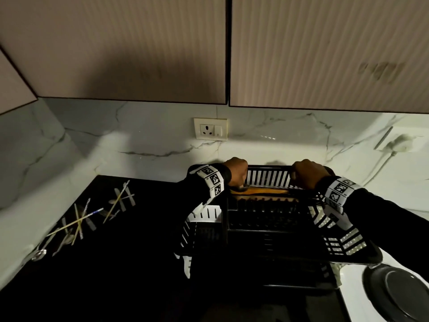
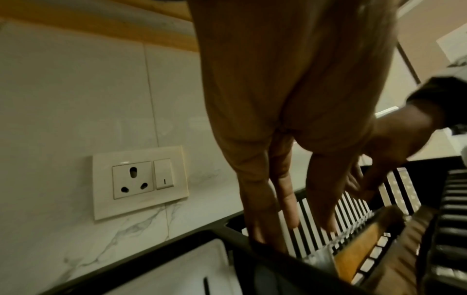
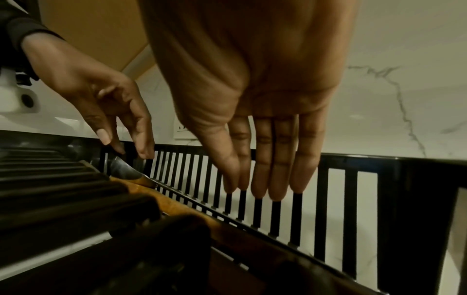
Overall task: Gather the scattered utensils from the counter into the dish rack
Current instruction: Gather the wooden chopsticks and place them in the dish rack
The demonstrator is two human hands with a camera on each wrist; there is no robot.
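Apparently both hands touch slatted plastic dish rack

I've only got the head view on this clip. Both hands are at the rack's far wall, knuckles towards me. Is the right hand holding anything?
Observer: No. In the right wrist view the right hand is empty, its fingers straight and together, tips at the rack slats.
Operator: And the left?
Observer: The left hand is empty too. The left wrist view shows its fingers pointing straight down along the slats.
Operator: Anything in the rack there?
Observer: A spoon lies just under the left fingers, against the slats. I cannot tell whether they touch it.
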